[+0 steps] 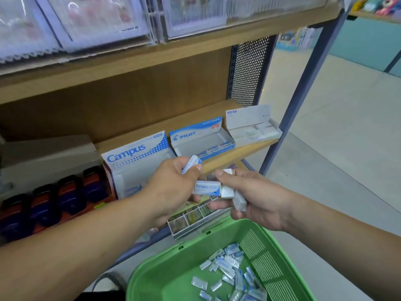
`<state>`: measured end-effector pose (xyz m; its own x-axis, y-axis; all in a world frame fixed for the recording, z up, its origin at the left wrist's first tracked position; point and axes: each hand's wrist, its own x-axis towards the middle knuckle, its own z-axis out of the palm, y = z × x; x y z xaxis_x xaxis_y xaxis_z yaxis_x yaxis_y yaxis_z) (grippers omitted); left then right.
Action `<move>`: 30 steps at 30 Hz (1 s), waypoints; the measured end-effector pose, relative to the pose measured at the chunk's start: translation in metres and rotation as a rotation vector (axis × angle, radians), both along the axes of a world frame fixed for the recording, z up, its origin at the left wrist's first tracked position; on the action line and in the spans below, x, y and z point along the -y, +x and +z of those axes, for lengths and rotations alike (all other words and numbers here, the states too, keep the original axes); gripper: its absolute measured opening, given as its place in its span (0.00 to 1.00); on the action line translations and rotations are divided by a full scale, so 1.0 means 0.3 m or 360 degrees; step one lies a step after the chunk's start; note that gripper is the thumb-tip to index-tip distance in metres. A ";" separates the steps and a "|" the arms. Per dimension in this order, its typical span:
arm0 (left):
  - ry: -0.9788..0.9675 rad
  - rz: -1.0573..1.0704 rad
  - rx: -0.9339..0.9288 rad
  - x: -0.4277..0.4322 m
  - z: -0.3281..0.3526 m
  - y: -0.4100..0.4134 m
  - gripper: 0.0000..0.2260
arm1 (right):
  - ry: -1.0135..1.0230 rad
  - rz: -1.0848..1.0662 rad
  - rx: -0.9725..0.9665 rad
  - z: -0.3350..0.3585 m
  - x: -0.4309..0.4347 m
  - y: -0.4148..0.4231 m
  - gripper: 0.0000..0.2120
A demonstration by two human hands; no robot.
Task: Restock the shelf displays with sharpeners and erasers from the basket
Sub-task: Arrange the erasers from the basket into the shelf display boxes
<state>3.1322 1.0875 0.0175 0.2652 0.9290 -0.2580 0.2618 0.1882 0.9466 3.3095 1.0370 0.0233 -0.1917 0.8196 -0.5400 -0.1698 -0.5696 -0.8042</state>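
My left hand (173, 183) grips a blue-white wrapped eraser (192, 162) near the thumb, and its fingers also meet a Campus eraser (207, 187) held between both hands. My right hand (249, 200) holds several white erasers (237, 199) in curled fingers. Both hands hover in front of the shelf, above the green basket (173, 268), which holds several wrapped erasers (230, 272). On the wooden shelf (225, 157) stand an open Campus display box (134, 161), a Pilot box (201, 140) with a few erasers, and a white box (253, 127).
Dark blue-and-red sharpeners (54, 203) fill a tray at the left of the shelf. A clear divided tray (195, 218) sits on the lower shelf under my hands. A blue metal upright (303, 83) bounds the shelf at the right, with open floor (336, 148) beyond.
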 end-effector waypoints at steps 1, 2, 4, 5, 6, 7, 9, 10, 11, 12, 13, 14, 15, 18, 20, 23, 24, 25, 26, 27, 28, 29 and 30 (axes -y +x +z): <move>-0.0012 0.0039 0.0002 -0.010 0.000 0.007 0.11 | -0.0009 -0.0013 -0.0031 -0.006 -0.003 0.001 0.17; -0.0020 0.0077 -0.0002 -0.019 0.001 0.013 0.11 | -0.0005 -0.0023 -0.0079 -0.013 -0.007 0.002 0.17; -0.0038 0.0147 -0.0006 -0.035 -0.002 0.026 0.11 | 0.0056 -0.0032 -0.0187 -0.022 -0.017 0.003 0.17; -0.0048 0.0167 -0.0004 -0.039 -0.004 0.032 0.11 | 0.0101 -0.0035 -0.0216 -0.024 -0.021 0.003 0.18; -0.0052 0.0164 -0.0009 -0.041 -0.008 0.038 0.11 | 0.0145 -0.0039 -0.0210 -0.027 -0.025 0.002 0.20; -0.0054 0.0142 -0.0015 -0.040 -0.009 0.044 0.11 | 0.0185 -0.0046 -0.0163 -0.029 -0.027 -0.001 0.22; -0.0105 0.0070 0.0050 -0.035 -0.003 0.055 0.11 | 0.0255 -0.0073 -0.0053 -0.037 -0.030 -0.006 0.21; -0.0177 0.0029 0.0138 -0.035 0.005 0.059 0.12 | 0.0274 -0.0092 -0.0033 -0.041 -0.031 -0.005 0.20; -0.0282 0.0000 0.0245 -0.037 0.018 0.062 0.12 | 0.0282 -0.0113 -0.0024 -0.042 -0.033 -0.003 0.19; -0.0404 -0.0007 0.0346 -0.043 0.030 0.057 0.12 | 0.0291 -0.0130 -0.0003 -0.044 -0.036 0.005 0.18; -0.0518 0.0002 0.0420 -0.052 0.041 0.048 0.13 | 0.0306 -0.0131 0.0040 -0.043 -0.039 0.013 0.18; -0.0604 0.0007 0.0453 -0.062 0.049 0.032 0.14 | 0.0324 -0.0119 0.0093 -0.043 -0.041 0.020 0.17; -0.0667 -0.0007 0.0453 -0.071 0.057 0.013 0.16 | 0.0339 -0.0107 0.0132 -0.042 -0.043 0.025 0.15; -0.0709 -0.0099 0.0367 -0.084 0.066 -0.053 0.19 | 0.0354 -0.0122 0.0175 -0.044 -0.049 0.021 0.12; -0.0660 -0.0106 0.0288 -0.092 0.077 -0.096 0.18 | 0.0383 -0.0122 0.0229 -0.042 -0.055 0.002 0.10; -0.0479 -0.0148 0.0074 -0.114 0.099 -0.171 0.16 | 0.0411 -0.0091 0.0328 -0.045 -0.065 -0.036 0.08; -0.0384 -0.0143 -0.0047 -0.126 0.104 -0.204 0.14 | 0.0412 -0.0073 0.0364 -0.047 -0.067 -0.048 0.08; -0.0286 -0.0119 -0.0190 -0.138 0.108 -0.238 0.12 | 0.0409 -0.0050 0.0400 -0.048 -0.069 -0.062 0.07; -0.0189 -0.0081 -0.0350 -0.153 0.107 -0.275 0.10 | 0.0401 -0.0024 0.0435 -0.052 -0.071 -0.076 0.07; -0.0101 -0.0041 -0.0504 -0.170 0.098 -0.309 0.08 | 0.0386 -0.0005 0.0468 -0.060 -0.073 -0.089 0.07; -0.0035 -0.0009 -0.0626 -0.190 0.083 -0.342 0.09 | 0.0365 0.0000 0.0499 -0.069 -0.075 -0.102 0.07; 0.0003 0.0012 -0.0706 -0.208 0.063 -0.369 0.10 | 0.0345 -0.0006 0.0524 -0.079 -0.077 -0.116 0.08; 0.0018 0.0016 -0.0757 -0.224 0.045 -0.390 0.11 | 0.0330 -0.0014 0.0544 -0.086 -0.079 -0.129 0.08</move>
